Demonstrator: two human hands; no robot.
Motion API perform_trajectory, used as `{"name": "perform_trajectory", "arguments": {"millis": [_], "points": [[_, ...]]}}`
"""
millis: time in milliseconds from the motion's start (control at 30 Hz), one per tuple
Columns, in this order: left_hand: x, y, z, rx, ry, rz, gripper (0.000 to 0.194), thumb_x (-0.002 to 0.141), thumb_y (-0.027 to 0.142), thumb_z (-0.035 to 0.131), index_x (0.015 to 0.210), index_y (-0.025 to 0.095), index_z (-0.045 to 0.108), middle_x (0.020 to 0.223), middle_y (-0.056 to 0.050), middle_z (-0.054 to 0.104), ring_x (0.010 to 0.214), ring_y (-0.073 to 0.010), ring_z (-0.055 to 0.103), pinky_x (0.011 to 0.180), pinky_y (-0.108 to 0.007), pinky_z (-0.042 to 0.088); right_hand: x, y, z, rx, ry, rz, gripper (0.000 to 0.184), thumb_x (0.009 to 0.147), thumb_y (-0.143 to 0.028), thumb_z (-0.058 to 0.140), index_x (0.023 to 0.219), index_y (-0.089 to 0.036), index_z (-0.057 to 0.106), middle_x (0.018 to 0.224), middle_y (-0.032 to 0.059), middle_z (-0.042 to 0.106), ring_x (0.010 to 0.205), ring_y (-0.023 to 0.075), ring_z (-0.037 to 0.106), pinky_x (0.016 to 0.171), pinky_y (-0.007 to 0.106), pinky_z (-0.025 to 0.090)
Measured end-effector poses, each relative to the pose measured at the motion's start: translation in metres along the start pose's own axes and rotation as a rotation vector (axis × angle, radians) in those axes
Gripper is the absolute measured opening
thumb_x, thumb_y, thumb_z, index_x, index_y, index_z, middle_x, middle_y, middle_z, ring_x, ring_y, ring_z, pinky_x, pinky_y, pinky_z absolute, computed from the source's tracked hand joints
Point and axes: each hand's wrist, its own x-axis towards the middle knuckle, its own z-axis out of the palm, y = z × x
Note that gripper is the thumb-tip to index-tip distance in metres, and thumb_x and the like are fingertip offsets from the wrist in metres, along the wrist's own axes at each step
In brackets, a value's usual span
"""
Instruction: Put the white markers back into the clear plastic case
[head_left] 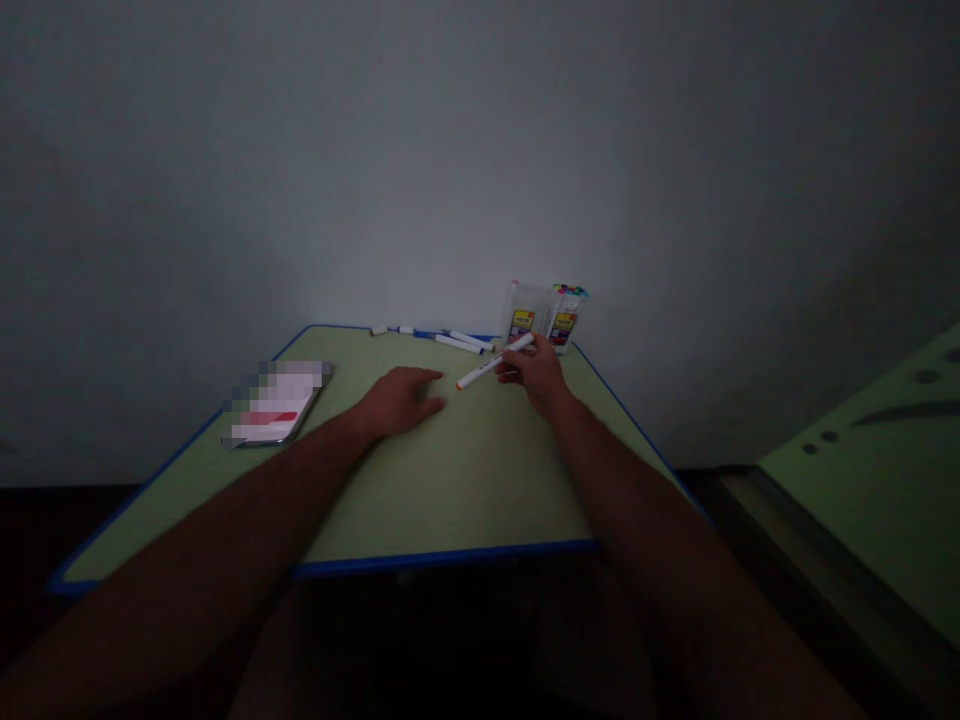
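Observation:
My right hand pinches a white marker with an orange tip at its lower left end. The marker slants over the right half of the table, its upper end near my knuckles. To its left, my left hand is low over the tabletop with its fingers stretched toward the marker, apart from it and holding nothing. Behind my hands, white markers with dark ends lie by the back edge. A clear marker case with a yellow label stands behind my right hand, beside another case holding several markers with coloured ends.
The pale green table has a blue rim and stands against a grey wall. At the left lies a phone-like device, its screen partly blurred. Short white pieces lie at the back left. A green panel is at the right.

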Motion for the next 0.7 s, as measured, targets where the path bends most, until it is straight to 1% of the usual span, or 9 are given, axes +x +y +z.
{"name": "perform_trajectory", "arguments": {"millis": [33,100,167,267,333,467,600,667,700], "points": [[0.001,-0.002,0.001,0.033,-0.030,0.018,0.068,0.088,0.054,0.052,0.142,0.012,0.055,0.142,-0.017,0.058,0.131,-0.0314,0.053,0.111,-0.042,0.037,0.001,0.000,0.000,0.007,0.008,0.019,0.030,0.078,-0.023,0.073,0.093,-0.022,0.047,0.073,-0.0031,0.068,0.054,0.0133,0.066,0.046,0.024,0.056],[0.001,-0.004,0.003,0.089,-0.069,0.005,0.071,0.090,0.057,0.047,0.145,0.012,0.052,0.148,-0.019,0.053,0.136,-0.0324,0.048,0.112,-0.045,0.034,0.003,-0.001,-0.002,0.024,0.023,0.052,0.022,0.085,-0.028,0.068,0.092,-0.021,0.048,0.074,-0.0014,0.069,0.054,0.0129,0.067,0.045,0.022,0.055],[0.000,-0.004,0.003,0.122,-0.097,-0.017,0.072,0.091,0.059,0.043,0.147,0.014,0.050,0.152,-0.019,0.048,0.140,-0.0330,0.044,0.113,-0.048,0.032,0.006,-0.002,-0.004,0.047,0.036,0.063,0.019,0.088,-0.032,0.065,0.091,-0.020,0.050,0.074,-0.0007,0.069,0.055,0.0120,0.067,0.045,0.021,0.054],[-0.001,-0.002,0.000,0.148,-0.134,-0.045,0.071,0.092,0.061,0.040,0.148,0.018,0.048,0.156,-0.019,0.043,0.143,-0.0336,0.039,0.113,-0.053,0.030,0.008,-0.006,-0.009,0.081,0.058,0.031,0.019,0.087,-0.033,0.068,0.089,-0.019,0.055,0.079,0.0000,0.068,0.057,0.0102,0.065,0.046,0.020,0.055],[-0.001,0.000,-0.001,0.161,-0.156,-0.068,0.069,0.093,0.061,0.038,0.148,0.021,0.047,0.158,-0.018,0.040,0.145,-0.0345,0.035,0.111,-0.059,0.029,0.009,-0.010,-0.012,0.093,0.094,0.003,0.019,0.084,-0.032,0.071,0.086,-0.019,0.056,0.081,-0.0006,0.067,0.058,0.0092,0.064,0.048,0.020,0.056],[-0.001,0.001,-0.002,0.173,-0.181,-0.083,0.068,0.095,0.061,0.032,0.151,0.024,0.044,0.161,-0.017,0.034,0.147,-0.0388,0.029,0.108,-0.070,0.025,0.012,-0.018,-0.017,0.084,0.180,-0.021,0.018,0.078,-0.025,0.073,0.085,-0.020,0.057,0.073,-0.0036,0.062,0.057,0.0087,0.061,0.050,0.021,0.058],[-0.001,0.000,-0.001,0.183,-0.195,-0.083,0.068,0.096,0.061,0.028,0.154,0.025,0.039,0.162,-0.016,0.030,0.148,-0.0411,0.027,0.108,-0.071,0.023,0.020,-0.029,-0.017,0.042,0.312,-0.063,0.031,0.073,-0.019,0.074,0.096,-0.022,0.053,0.068,-0.0074,0.062,0.051,0.0091,0.061,0.048,0.021,0.057],[-0.001,0.000,0.000,0.184,-0.202,-0.086,0.069,0.097,0.060,0.027,0.155,0.025,0.037,0.163,-0.016,0.029,0.148,-0.0412,0.025,0.108,-0.072,0.022,0.026,-0.038,-0.017,-0.006,0.331,-0.079,0.032,0.075,-0.022,0.074,0.098,-0.023,0.051,0.066,-0.0070,0.063,0.050,0.0103,0.063,0.047,0.022,0.057],[-0.001,0.000,0.000,0.181,-0.204,-0.087,0.069,0.097,0.061,0.026,0.155,0.025,0.036,0.163,-0.015,0.029,0.149,-0.0413,0.025,0.108,-0.072,0.021,0.030,-0.044,-0.017,-0.031,0.321,-0.090,0.029,0.077,-0.024,0.073,0.096,-0.022,0.051,0.066,-0.0059,0.064,0.050,0.0111,0.064,0.046,0.022,0.057]]}}
